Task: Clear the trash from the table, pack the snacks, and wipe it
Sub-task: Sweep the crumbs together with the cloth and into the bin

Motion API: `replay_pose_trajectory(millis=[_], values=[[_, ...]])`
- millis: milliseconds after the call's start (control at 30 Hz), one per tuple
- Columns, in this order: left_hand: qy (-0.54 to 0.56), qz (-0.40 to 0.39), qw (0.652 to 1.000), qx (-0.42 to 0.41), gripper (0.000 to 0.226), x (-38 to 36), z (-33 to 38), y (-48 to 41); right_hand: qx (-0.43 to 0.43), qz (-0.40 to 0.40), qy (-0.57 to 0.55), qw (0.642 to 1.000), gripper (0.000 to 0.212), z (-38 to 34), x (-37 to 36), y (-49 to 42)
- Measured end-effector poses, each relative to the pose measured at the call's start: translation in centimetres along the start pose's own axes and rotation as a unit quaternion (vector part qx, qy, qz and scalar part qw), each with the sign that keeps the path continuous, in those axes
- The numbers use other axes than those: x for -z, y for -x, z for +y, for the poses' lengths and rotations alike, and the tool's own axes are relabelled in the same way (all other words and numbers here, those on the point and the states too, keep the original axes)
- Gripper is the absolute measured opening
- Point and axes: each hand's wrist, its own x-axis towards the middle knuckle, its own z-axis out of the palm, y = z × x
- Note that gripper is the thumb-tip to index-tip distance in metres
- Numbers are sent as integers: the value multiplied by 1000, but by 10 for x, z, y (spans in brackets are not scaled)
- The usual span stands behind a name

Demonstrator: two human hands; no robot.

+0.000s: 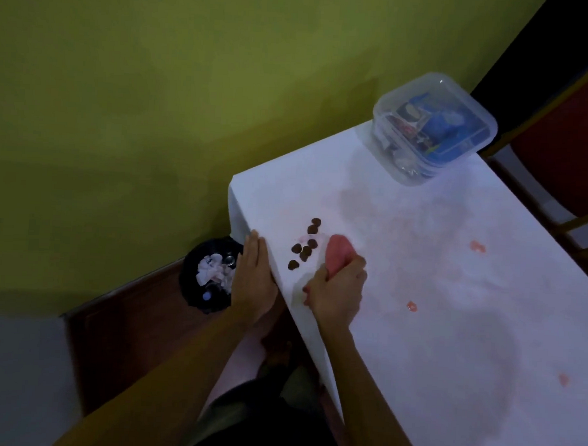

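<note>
My right hand [337, 290] grips a pink cloth [339, 257] and presses it on the white table [417, 295] near the left edge. Several small dark brown crumbs [305, 245] lie just left of the cloth. My left hand [254, 275] is held flat with straight fingers against the table's left edge, below the crumbs. Pink smears mark the table, two of them being a smear [477, 246] to the right and a smear [411, 306] nearer me. A lidded clear plastic box [433, 127] holding packed snacks stands at the table's far corner.
A black bin [209, 279] with crumpled white trash stands on the floor left of the table, beside my left hand. A green wall lies behind. A red chair [565, 160] with a wooden frame stands at the table's right side.
</note>
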Motion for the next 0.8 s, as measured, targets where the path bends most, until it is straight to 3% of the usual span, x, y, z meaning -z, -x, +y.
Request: replay_pose_trajectory(millis=[233, 400, 633, 800], values=[[-108, -87, 990, 3, 77, -3, -3, -9, -15, -49, -34, 998, 54, -27, -42, -18], [-147, -89, 984, 46, 81, 4, 12, -9, 73, -93, 27, 993, 46, -56, -41, -52], [-128, -100, 985, 53, 83, 7, 14, -6, 148, -22, 141, 979, 36, -56, 12, -105], [-129, -103, 985, 58, 83, 12, 17, -6, 156, -26, 189, 969, 37, -57, 21, -149]])
